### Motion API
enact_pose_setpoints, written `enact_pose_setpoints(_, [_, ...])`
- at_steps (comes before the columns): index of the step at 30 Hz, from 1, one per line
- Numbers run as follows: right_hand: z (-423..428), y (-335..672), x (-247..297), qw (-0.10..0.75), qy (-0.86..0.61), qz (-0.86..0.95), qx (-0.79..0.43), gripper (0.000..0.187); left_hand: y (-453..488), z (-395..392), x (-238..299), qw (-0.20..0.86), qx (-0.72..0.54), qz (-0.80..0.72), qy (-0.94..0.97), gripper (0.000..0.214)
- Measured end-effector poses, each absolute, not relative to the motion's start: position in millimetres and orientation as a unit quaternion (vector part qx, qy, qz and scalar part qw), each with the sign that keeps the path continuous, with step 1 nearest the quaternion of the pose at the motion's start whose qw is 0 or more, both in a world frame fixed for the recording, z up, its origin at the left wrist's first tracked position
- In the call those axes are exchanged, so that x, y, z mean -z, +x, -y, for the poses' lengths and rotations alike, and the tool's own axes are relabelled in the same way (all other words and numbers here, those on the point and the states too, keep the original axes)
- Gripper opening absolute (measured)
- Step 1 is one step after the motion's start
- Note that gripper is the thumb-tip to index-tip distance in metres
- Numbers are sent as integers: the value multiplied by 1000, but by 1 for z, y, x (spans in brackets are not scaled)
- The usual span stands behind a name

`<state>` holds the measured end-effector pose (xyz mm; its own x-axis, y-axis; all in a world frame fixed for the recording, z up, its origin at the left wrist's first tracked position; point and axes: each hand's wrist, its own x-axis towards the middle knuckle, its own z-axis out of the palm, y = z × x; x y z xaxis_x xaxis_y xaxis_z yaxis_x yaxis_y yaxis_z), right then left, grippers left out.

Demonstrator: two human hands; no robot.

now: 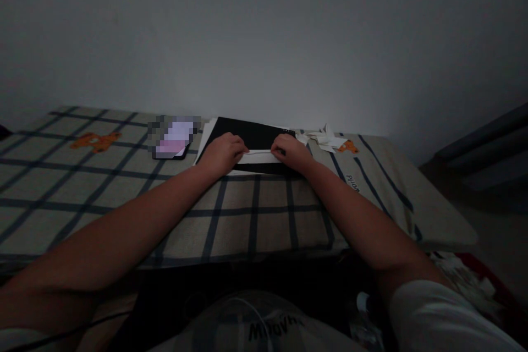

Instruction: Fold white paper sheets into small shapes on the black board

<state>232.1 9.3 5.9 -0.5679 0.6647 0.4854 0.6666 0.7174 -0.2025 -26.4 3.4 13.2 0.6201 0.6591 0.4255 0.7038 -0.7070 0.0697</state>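
Observation:
A narrow folded strip of white paper [259, 157] lies across a flat black folder or board [251, 131]. At the strip's left end, my left hand [226, 152] pinches it between thumb and fingers. My right hand [292, 152] grips the right end the same way, with its fingers curled. Sheets of white paper [205, 140] stick out from under the black board on its left side. The board's lower right part is hidden behind my right hand.
A checked cloth [235, 214] covers the table. Left of the board lies a phone [175, 140] with a lit, blurred screen. Folded white paper pieces [328, 139] rest at the right. Behind the table rises a grey wall [264, 38]; a plastic bottle [365, 313] stands below the front edge.

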Motion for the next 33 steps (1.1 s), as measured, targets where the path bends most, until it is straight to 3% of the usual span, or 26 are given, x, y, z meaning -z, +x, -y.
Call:
enact_pose_setpoints(9, [-9,243,-8,245,-335,906,-82,10,-23,11,-25,64,161,393,-903,34])
enact_pose_setpoints(13, [-7,244,-11,237,-335,907,-93,18,-23,14,-29,63,140,398,-904,42])
enact_pose_setpoints(23, [-6,243,-10,230,-338,909,-79,22,-27,5,-22,69,143,400,-903,31])
enact_pose_setpoints(33, [-5,238,-7,236,-312,916,-84,21,-27,2,-16,80,157,424,-888,33])
